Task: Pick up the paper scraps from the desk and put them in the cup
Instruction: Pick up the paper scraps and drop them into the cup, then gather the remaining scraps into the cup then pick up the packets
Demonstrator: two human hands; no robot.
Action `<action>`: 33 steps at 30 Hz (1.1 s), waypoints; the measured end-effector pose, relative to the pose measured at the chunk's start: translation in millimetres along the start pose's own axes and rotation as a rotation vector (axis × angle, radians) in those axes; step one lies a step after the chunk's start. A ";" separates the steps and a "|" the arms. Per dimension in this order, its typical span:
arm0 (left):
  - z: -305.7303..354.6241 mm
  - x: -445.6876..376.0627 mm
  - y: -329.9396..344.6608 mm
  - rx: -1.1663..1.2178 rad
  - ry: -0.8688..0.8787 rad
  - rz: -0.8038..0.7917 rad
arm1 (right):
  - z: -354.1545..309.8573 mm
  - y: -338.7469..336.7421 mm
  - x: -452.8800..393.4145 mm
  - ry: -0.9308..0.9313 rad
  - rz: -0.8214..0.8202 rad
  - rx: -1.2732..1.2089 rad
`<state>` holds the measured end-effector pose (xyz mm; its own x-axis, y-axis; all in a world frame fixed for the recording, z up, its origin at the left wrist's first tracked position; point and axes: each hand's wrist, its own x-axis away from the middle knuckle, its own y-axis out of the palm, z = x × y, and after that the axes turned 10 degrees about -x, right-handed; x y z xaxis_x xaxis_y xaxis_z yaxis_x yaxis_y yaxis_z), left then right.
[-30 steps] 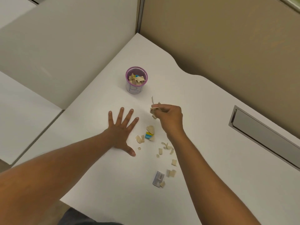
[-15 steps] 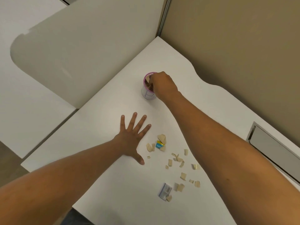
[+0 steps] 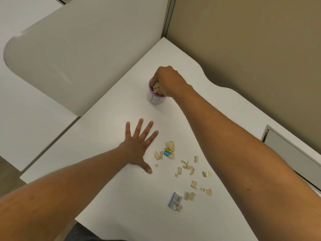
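Standing upright: cup (image 3: 155, 99), R hand (image 3: 167, 81) atop.

White desk (image 3: 121, 197) — cup (image 3: 155, 100), paper scraps (image 3: 186, 168), flat left hand (image 3: 137, 146).

One head-worn camera, looking forward and down.
It hangs close above the white desk (image 3: 121, 108), facing the partition corner (image 3: 167, 16), both forearms reaching in from below.

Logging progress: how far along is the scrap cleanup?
Done: the purple-rimmed cup already holds tan scraps. In hand: the right hand is at the cup's mouth with a crumpled scrap at its fingers. Left: many paper scraps lie on the desk; the left hand rests flat.
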<state>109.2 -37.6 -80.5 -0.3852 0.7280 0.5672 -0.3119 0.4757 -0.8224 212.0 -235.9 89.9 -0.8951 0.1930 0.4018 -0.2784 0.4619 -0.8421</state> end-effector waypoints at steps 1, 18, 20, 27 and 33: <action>0.3 0.7 -0.8 -0.002 -0.001 0.000 | -1.7 -7.5 6.7 -0.014 0.014 -0.033; 3.7 1.8 -8.3 -0.005 -0.043 -0.054 | 196.0 133.4 276.9 0.351 0.186 -0.291; 5.2 2.3 -9.0 -0.031 -0.051 -0.057 | 200.0 177.0 300.8 0.474 0.161 -0.187; 5.7 1.5 -10.0 -0.033 -0.050 -0.064 | 177.9 253.5 305.1 0.561 0.335 -0.233; 2.8 0.3 -8.7 -0.027 -0.042 -0.056 | 144.3 255.3 259.2 0.398 0.372 -0.217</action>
<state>109.3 -42.9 -73.1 -0.4040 0.6791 0.6129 -0.3101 0.5287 -0.7901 -141.3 -192.9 -72.8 -0.7077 0.6672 0.2325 0.1449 0.4591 -0.8765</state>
